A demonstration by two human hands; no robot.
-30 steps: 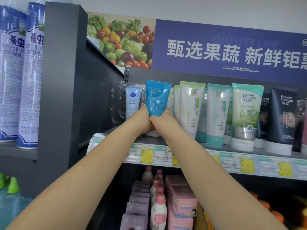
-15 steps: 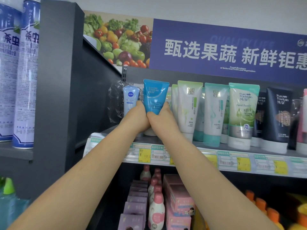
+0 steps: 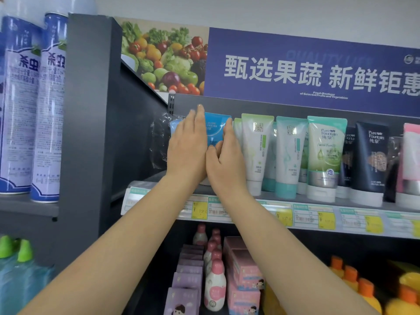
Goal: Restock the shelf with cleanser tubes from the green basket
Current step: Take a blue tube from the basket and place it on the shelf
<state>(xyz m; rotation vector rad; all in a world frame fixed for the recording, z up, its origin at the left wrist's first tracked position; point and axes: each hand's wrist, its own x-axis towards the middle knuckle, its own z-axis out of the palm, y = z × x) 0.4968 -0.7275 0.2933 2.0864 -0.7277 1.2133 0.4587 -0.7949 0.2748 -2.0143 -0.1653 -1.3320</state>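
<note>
Blue cleanser tube [image 3: 216,128]: stands cap-down at the left end of the shelf [image 3: 318,200], close to its front edge, just beside a small pale-blue tube [image 3: 174,127] toward the left corner and a white-green tube [image 3: 256,151] on its other side. Left hand [image 3: 186,151]: lies flat, fingers straight and together, across the tube's left half and the small tube. Right hand [image 3: 227,162]: rests fingers straight up the tube's right edge, thumb on its face; cannot tell whether any fingertip reaches behind. Looks like a last squaring-up, not a grip. Risks, as a judgement: could tip the tall narrow tube backward with too much push, or knock it forward off the front edge on letting go; could topple the small tube with a sideways nudge, or start the packed neighbours falling in a row toward the right end. Count along the front: one blue, one small pale-blue, one white-green, one teal tube [image 3: 287,155], one green tube [image 3: 326,153], one dark tube [image 3: 370,160], one pink tube [image 3: 412,155] cut by the frame; more behind, too hidden to number. Two hands. No green basket in view.
</note>
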